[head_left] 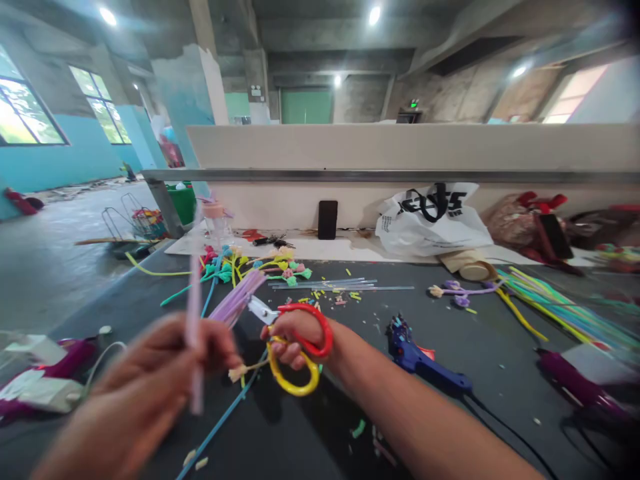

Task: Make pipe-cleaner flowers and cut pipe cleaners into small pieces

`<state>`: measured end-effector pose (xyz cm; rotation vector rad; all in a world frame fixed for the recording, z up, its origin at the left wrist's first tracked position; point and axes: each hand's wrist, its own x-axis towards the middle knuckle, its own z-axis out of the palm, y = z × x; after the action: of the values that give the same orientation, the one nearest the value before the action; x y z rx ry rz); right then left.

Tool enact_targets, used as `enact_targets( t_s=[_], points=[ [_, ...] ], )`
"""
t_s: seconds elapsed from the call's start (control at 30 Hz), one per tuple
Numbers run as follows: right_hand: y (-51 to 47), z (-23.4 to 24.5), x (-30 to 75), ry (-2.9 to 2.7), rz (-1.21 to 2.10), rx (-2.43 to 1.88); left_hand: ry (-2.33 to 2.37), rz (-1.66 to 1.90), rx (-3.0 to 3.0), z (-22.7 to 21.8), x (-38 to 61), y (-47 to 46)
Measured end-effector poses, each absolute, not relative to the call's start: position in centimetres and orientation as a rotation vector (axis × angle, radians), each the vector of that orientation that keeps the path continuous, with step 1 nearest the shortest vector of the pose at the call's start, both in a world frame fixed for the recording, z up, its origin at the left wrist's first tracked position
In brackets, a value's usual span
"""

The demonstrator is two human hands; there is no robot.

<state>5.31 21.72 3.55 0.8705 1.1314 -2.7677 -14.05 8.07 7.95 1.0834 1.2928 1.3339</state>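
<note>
My left hand [150, 380], blurred by motion, pinches a pale lilac straw-like stick [195, 287] that stands nearly upright. In my right hand [287, 337] is a pair of scissors [295, 387] with one red and one yellow handle loop; the blades point up and left. A small cream flower-like piece [237, 373] on a thin stem shows between the hands; which hand touches it, if any, I cannot tell. Just beyond lies a bundle of lilac sticks [237, 297]. A long blue stick [220, 427] runs diagonally beneath both hands.
Colourful flower stems [250, 263] lie behind, with clear sticks [345, 285] and scraps beside them. A blue glue gun [425, 363] is right of my arm. Farther right are a purple tool [575, 380] and coloured straws [555, 303]. A phone [327, 220] and white bag [430, 220] stand behind.
</note>
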Motion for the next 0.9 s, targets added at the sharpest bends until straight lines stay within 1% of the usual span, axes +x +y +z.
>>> enact_targets(
  t_s=[0.07, 0.17, 0.27, 0.33, 0.47, 0.6, 0.7, 0.77, 0.9],
  points=[
    [21.4, 3.5, 8.8, 1.282, -2.714, 0.995, 1.120, 1.136, 1.164, 5.7, -9.8, 8.8],
    [21.4, 2.8, 13.3, 1.480, -2.627, 1.203, 1.138, 0.951, 1.204, 1.9, -7.4, 10.0],
    [21.6, 2.1, 14.8, 1.454, -2.661, 1.227, 1.197, 0.921, 1.097, 0.0, -8.2, 11.4],
    [21.8, 2.1, 14.0, 1.441, -2.682, 1.155, 1.214, 0.967, 1.019, 0.2, -9.2, 12.1],
    [21.6, 2.8, 10.6, 1.515, -2.573, 1.098, 1.283, 0.994, 1.065, 2.2, -10.0, 13.1],
    [20.5, 3.4, 9.5, 1.387, -2.564, 0.980, 1.534, 1.199, 1.453, 2.9, -10.0, 14.0],
    [19.4, 3.6, 10.9, 1.181, -2.720, 0.782, 1.602, 1.302, 1.751, 2.3, -9.7, 13.9],
    [18.6, 3.4, 12.0, 1.220, -2.806, 0.777, 1.574, 1.239, 1.985, 2.0, -9.1, 13.1],
    [17.4, 2.5, 12.7, 1.602, -2.832, 0.996, 1.396, 0.863, 2.426, 2.6, -6.9, 10.7]
  ],
)
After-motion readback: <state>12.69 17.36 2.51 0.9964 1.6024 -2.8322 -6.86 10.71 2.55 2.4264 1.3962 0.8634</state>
